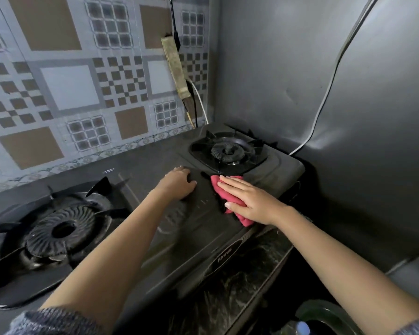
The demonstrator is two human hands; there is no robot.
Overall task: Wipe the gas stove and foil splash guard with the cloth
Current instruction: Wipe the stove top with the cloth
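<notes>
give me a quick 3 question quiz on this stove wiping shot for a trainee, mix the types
1. Fill in: the left hand holds ____.
2. Which hand presses the red cloth flat? A) left hand B) right hand C) both
3. True or false: the cloth lies on the gas stove, apart from the foil splash guard.
Key: 1 nothing; 2 B; 3 true

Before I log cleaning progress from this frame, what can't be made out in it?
Head view:
- Cloth: mostly hidden under the right hand.
- Brand label on the stove front: too blurred to read.
- Left burner: its grate cut off by the left edge.
- Green object: cut off by the bottom edge, unidentifiable.
</notes>
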